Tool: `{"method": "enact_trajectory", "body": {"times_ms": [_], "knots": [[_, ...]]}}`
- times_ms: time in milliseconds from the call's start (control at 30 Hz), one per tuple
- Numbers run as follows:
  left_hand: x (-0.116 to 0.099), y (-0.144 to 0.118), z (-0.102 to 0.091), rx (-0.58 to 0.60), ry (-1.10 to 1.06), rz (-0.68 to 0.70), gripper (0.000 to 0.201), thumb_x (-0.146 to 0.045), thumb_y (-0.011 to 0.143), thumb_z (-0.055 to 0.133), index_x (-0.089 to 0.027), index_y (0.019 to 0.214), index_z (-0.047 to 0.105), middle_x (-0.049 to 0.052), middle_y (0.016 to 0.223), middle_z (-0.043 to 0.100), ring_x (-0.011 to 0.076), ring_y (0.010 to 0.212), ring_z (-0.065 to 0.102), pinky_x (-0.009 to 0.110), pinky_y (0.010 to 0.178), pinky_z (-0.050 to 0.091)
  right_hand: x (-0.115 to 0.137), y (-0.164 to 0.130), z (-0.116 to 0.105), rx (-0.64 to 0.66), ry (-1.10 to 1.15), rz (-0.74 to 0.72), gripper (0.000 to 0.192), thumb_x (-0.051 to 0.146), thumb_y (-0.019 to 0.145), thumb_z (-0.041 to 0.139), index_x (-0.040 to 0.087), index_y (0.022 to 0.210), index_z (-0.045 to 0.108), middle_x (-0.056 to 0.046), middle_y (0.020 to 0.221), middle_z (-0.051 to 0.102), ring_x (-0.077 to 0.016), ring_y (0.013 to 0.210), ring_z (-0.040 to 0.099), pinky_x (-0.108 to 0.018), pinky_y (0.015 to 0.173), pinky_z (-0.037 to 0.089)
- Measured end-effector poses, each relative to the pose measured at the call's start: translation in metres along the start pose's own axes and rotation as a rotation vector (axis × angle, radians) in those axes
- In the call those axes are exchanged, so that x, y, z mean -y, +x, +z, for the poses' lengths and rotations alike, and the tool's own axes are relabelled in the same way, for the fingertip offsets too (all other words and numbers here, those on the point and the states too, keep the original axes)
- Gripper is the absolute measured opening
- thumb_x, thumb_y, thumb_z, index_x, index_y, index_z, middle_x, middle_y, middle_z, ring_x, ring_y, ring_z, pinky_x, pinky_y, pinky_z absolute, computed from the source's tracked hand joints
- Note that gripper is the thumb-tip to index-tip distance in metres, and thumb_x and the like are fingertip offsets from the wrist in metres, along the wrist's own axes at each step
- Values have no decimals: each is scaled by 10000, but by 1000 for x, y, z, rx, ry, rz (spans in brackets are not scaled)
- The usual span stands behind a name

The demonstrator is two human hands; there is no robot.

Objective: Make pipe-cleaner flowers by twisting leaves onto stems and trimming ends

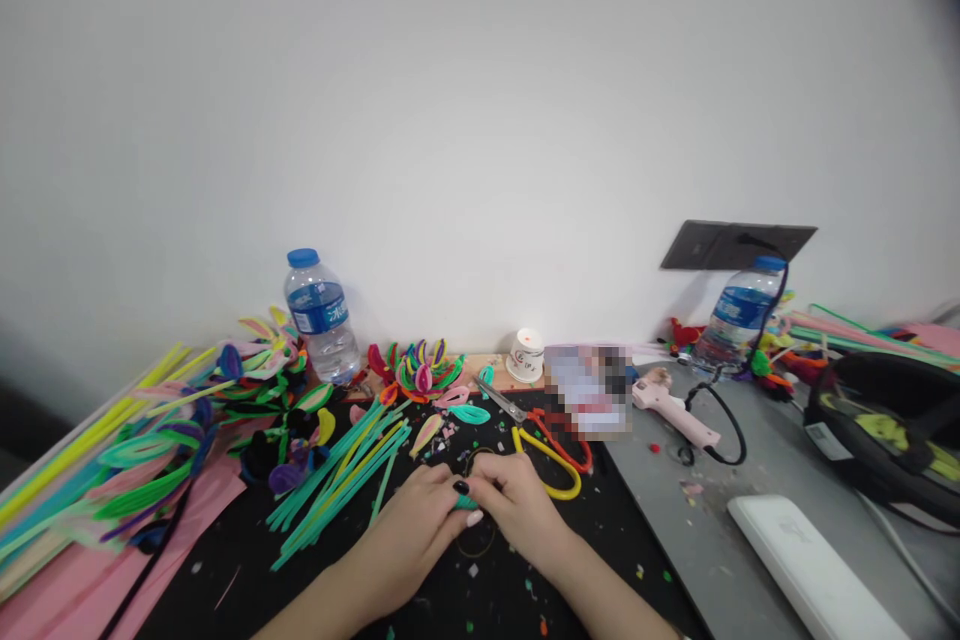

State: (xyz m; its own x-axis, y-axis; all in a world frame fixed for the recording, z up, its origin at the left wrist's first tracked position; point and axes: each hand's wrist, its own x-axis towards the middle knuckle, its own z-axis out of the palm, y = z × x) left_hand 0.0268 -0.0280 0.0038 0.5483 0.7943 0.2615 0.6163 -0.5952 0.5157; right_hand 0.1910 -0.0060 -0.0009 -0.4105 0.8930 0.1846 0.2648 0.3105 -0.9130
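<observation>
Over the black mat, my left hand (pixel 420 518) and my right hand (pixel 521 502) meet, both with closed fingers. Between their fingertips is a small teal pipe cleaner piece (pixel 466 500), mostly hidden by the fingers. A thin wire loop (pixel 480 554) shows just below them. Beyond the hands lie a finished-looking teal petal (pixel 471 414) and a pale yellow and pink petal (pixel 426 435). A bundle of teal and yellow pipe cleaners (pixel 337 480) rests left of my left hand. Scissors (pixel 536 418) with red and yellow handles lie just past my right hand.
Water bottles (pixel 322 315) (pixel 739 315) stand against the wall. Between them is a paper cup (pixel 526 356). Colourful pipe cleaner flowers (pixel 424 375) fill the back left. A pink glue gun (pixel 679 412), a white power bank (pixel 810 560) and a black headgear (pixel 885 430) lie on the right.
</observation>
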Motion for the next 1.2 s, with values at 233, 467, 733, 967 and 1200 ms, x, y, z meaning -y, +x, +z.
{"method": "enact_trajectory", "body": {"times_ms": [233,467,733,967,1200], "knots": [[1,2,-1,-28,70,-62,300,-189,913,308,-182,706,526,31,746,562,171,722,518,289,676,427,-1,-2,0,-39,113,116,494,463,914,298,186,518,405,30,468,372,-98,452,336,-232,457,236],[-1,3,2,-60,271,69,218,-111,863,359,-172,755,538,39,741,583,193,716,525,314,661,407,4,-1,3,-33,-108,97,382,303,859,435,180,506,356,48,496,324,-89,489,296,-230,471,212],[-2,3,8,-69,460,145,271,-100,877,331,-171,714,536,35,675,577,190,641,505,314,613,368,-2,-1,7,-55,-108,144,297,119,755,437,185,485,334,51,479,349,-89,477,315,-214,461,234],[-2,2,3,16,211,12,300,-140,898,284,-174,726,527,44,725,567,184,698,500,305,669,391,2,1,4,-10,40,167,251,132,772,434,186,531,387,36,527,439,-101,512,406,-211,491,303],[-3,5,1,110,-658,-259,353,-330,930,289,-175,681,485,-39,489,484,114,505,464,232,586,379,7,-1,2,14,109,88,256,202,850,417,182,595,418,30,571,464,-106,548,420,-220,527,312]]}}
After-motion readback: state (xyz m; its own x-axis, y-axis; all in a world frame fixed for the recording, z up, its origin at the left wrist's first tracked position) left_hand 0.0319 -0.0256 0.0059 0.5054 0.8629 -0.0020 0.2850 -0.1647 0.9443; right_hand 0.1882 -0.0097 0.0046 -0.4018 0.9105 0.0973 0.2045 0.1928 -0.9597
